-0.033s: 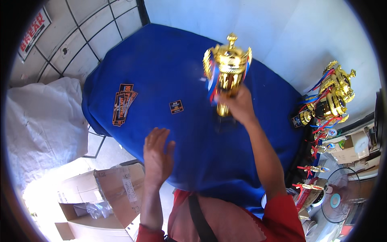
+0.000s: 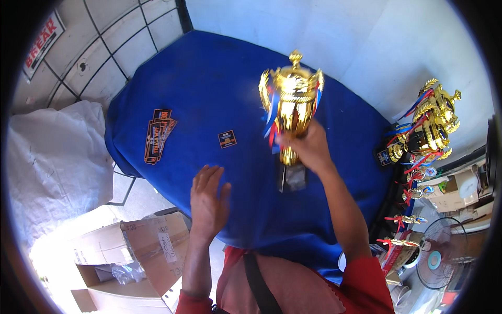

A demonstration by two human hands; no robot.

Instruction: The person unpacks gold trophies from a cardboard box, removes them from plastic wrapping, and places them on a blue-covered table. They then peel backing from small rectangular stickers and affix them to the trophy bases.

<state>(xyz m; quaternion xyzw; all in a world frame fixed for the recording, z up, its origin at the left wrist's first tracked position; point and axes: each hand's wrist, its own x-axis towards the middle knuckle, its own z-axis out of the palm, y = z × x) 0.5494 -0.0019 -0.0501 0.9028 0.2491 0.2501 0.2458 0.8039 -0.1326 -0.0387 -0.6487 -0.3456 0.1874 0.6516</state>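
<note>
In my right hand (image 2: 310, 150) is a gold trophy cup (image 2: 294, 97) with a lid, two leaf-shaped handles and red, white and blue ribbons. The fingers wrap around its lower stem, and it stands nearly upright over the blue-covered table (image 2: 251, 204). Its dark base (image 2: 293, 178) shows below the hand; whether it touches the cloth I cannot tell. Near the table's front edge, my left hand (image 2: 209, 199) holds nothing, fingers stretched and thumb apart. Farther off lies a small square dark card (image 2: 227, 139) with an orange border. To its left is a loose pile of similar longer cards (image 2: 158, 137).
More gold trophies (image 2: 431, 133) with ribbons stand at the table's right edge, beside several medals (image 2: 413, 193) on red ribbons. An open cardboard box (image 2: 151, 251) sits at lower left, below a white sack (image 2: 63, 157). At lower right is a fan (image 2: 442, 254).
The trophy and my right hand have come slightly nearer to me, and more of the dark base shows. My left hand has shifted a little to the right.
</note>
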